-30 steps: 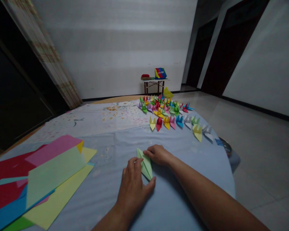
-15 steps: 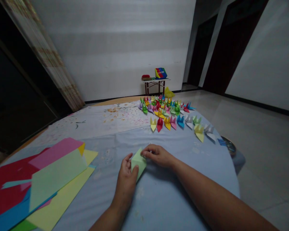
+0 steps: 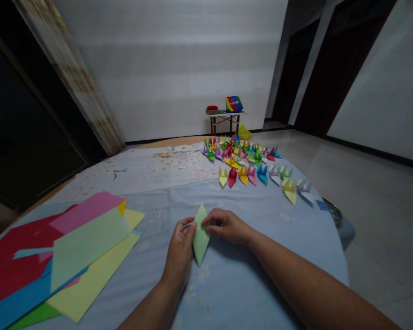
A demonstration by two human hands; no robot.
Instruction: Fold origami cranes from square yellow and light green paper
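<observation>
A pale green piece of folded origami paper (image 3: 201, 240) is held just over the cloth, now a long narrow diamond with its points toward and away from me. My left hand (image 3: 182, 243) grips its left edge, thumb on top and fingers behind. From the right, my right hand (image 3: 227, 225) pinches its right edge near the middle with thumb and index finger, the other fingers curled. Beyond my hands stands a row of folded paper cranes, among them a red crane (image 3: 232, 178) and a blue crane (image 3: 262, 174).
Coloured paper sheets lie overlapped at the left, a light green sheet (image 3: 89, 245) on top. More cranes crowd the far side of the tablecloth (image 3: 151, 284). Past the table, a small stand (image 3: 227, 113) carries a colourful box (image 3: 234, 104). A stool (image 3: 346, 229) is at the right edge.
The green paper has gone from a compact folded shape to a long diamond, its far flap now extended away from me. Both hands stay on it. The view has shifted slightly.
</observation>
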